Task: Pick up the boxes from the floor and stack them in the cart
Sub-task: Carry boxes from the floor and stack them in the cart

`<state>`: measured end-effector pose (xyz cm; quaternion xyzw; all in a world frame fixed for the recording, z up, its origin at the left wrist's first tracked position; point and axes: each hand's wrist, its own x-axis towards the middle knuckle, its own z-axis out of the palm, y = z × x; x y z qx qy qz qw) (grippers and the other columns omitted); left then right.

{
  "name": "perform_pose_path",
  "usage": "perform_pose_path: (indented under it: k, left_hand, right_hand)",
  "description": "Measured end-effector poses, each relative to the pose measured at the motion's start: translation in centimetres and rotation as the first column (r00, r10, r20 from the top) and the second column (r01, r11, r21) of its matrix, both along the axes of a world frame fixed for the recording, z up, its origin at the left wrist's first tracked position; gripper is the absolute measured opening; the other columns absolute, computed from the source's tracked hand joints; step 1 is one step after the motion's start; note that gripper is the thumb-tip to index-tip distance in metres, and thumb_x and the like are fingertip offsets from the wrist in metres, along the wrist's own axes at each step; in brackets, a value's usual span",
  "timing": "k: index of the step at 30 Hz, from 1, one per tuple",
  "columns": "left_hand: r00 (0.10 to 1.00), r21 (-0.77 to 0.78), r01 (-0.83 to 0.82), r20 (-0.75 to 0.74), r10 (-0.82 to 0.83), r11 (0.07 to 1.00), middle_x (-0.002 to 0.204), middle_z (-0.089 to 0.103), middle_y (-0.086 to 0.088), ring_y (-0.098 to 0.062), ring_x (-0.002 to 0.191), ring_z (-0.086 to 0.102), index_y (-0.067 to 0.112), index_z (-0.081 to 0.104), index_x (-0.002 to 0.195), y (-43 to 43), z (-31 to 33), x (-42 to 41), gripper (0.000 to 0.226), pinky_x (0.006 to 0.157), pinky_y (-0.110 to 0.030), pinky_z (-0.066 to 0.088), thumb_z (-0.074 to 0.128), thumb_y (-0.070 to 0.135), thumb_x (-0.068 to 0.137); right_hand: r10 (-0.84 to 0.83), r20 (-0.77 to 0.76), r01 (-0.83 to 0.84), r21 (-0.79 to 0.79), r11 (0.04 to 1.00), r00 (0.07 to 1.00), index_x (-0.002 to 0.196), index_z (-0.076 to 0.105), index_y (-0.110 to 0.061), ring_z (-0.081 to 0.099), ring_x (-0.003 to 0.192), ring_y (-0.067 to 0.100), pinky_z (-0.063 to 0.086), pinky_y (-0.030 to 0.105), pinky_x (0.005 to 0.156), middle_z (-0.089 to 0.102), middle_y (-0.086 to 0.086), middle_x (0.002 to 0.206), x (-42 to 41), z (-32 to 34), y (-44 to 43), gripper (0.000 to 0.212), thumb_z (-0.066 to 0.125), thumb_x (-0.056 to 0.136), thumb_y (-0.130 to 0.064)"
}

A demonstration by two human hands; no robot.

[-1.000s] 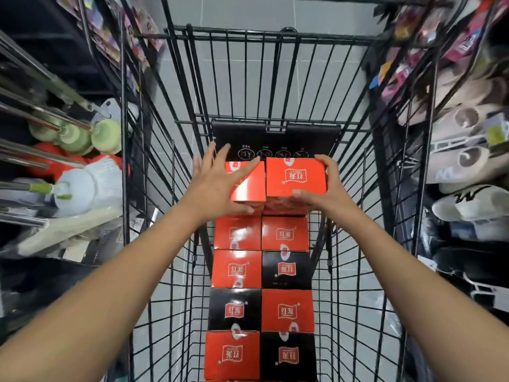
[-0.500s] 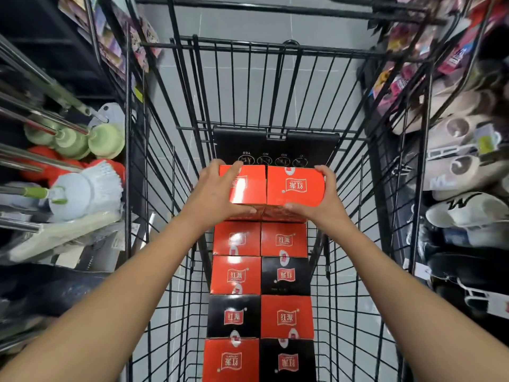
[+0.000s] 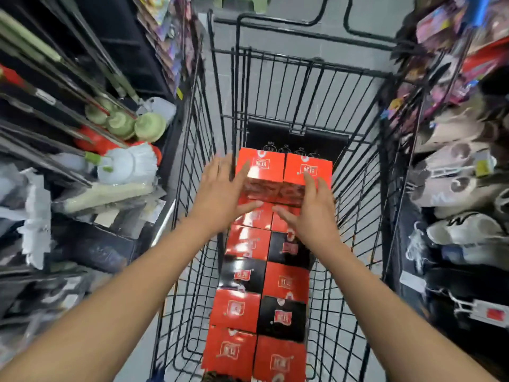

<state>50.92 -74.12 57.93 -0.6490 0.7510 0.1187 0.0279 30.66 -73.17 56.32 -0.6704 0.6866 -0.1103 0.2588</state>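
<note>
Item: two red boxes (image 3: 261,166), second tier, far end of the cart (image 3: 303,78), atop the bottom layer (image 3: 286,282). We have just released them: left hand (image 3: 220,194) and right hand (image 3: 314,216) are spread flat, gripping nothing. Pair placed; more may follow.

Black wire cart (image 3: 275,133) is loaded with a bottom layer of boxes (image 3: 285,282) in two touching columns, red and black mixed, printed tops up. A red box pair (image 3: 261,168) sits side by side on that layer at the far end, level and touching each other.
</note>
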Motion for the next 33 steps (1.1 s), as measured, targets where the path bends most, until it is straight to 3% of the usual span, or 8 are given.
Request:
perform_pose_path:
  k: [6,10,16,21,28,33]
  left_hand:
    - [0.977,-0.015,-0.204,0.062,0.204,0.979,0.157,0.014,-0.025,-0.042,0.144,0.013,0.018,0.027,0.151,13.8,3.8,3.0,0.089,0.116,-0.053,0.012,0.028,0.074,0.082]
    - [0.868,0.007,-0.455,0.227,0.442,0.890,0.159,0.004,-0.023,-0.040,0.146,0.001,0.022,0.008,0.154,25.0,5.2,4.5,0.089,0.118,-0.052,0.002,0.040,0.071,0.086]
    - [0.632,-0.024,-0.756,0.234,0.739,0.654,0.159,0.005,-0.020,-0.039,0.146,0.005,0.024,0.009,0.154,42.1,7.3,4.7,0.089,0.117,-0.051,0.004,0.043,0.070,0.085]
    - [0.415,-0.013,-0.898,0.315,0.854,0.441,0.158,0.008,-0.021,-0.039,0.145,0.008,0.022,0.010,0.153,56.5,7.3,3.3,0.087,0.116,-0.052,0.007,0.039,0.071,0.086]
    - [0.027,-0.002,-1.000,0.313,0.949,0.029,0.159,0.010,-0.019,-0.038,0.146,0.006,0.020,0.006,0.153,73.1,6.1,-1.4,0.087,0.118,-0.052,0.008,0.032,0.072,0.088]
    - [-0.258,-0.037,-0.966,0.225,0.939,-0.257,0.156,0.016,-0.021,-0.039,0.144,0.011,0.016,0.015,0.152,81.8,5.3,-5.4,0.082,0.116,-0.052,0.012,0.033,0.067,0.091]
  right_hand:
    - [0.347,0.018,-0.347,0.098,0.933,0.938,0.152,0.019,-0.010,0.019,0.143,0.037,0.019,0.046,0.116,0.022,0.024,0.154,4.3,2.1,10.6,0.094,0.068,0.083,-0.049]
    - [0.611,-0.076,-0.608,0.061,0.792,0.788,0.146,0.031,-0.008,0.033,0.135,0.038,0.030,0.046,0.109,0.038,0.022,0.143,7.0,3.6,17.2,0.087,0.069,0.080,-0.050]
    - [0.825,-0.185,-0.840,-0.006,0.542,0.534,0.135,0.044,-0.008,0.043,0.122,0.039,0.035,0.046,0.102,0.049,0.022,0.128,10.5,5.6,27.4,0.075,0.065,0.079,-0.054]
    - [0.936,-0.267,-0.969,0.030,0.247,0.231,0.143,0.036,-0.012,0.036,0.130,0.036,0.029,0.044,0.106,0.040,0.020,0.140,13.8,6.7,37.2,0.077,0.059,0.084,-0.056]
    - [0.913,-0.363,-0.983,0.080,-0.168,-0.185,0.145,0.029,-0.015,0.029,0.136,0.035,0.028,0.046,0.107,0.034,0.020,0.145,17.3,6.8,51.8,0.077,0.050,0.088,-0.061]
    - [0.835,-0.368,-0.911,0.111,-0.397,-0.409,0.147,0.026,-0.015,0.025,0.139,0.036,0.027,0.047,0.109,0.030,0.020,0.148,18.4,6.4,61.5,0.077,0.048,0.089,-0.061]
